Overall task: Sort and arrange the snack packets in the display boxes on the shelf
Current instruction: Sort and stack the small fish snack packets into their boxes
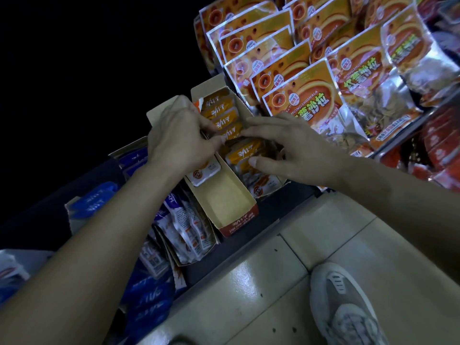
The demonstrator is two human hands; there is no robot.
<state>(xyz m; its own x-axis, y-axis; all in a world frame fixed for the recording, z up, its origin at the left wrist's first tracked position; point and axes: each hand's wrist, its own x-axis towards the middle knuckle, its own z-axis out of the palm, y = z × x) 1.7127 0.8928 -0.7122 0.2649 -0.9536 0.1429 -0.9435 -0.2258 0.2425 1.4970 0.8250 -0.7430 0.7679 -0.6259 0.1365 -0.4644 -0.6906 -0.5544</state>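
A cardboard display box (224, 197) lies on the shelf, its near half bare. A row of small orange snack packets (219, 113) stands in its far half. My left hand (181, 138) curls over the box's left wall and pinches the nearest orange packet (230, 133) of that row. My right hand (286, 143) reaches in from the right, its fingers straight and touching the same packet, its thumb lying on loose orange packets (245, 155) beside the box. One white-backed packet (202, 174) lies flat in the box under my left wrist.
Blue and white packets (184, 227) fill boxes to the left. Large orange bags (306, 95) hang at the right, red bags (443, 150) beyond them. The dark shelf edge (268, 212) runs below the boxes. Tiled floor and my shoe (346, 305) are at the lower right.
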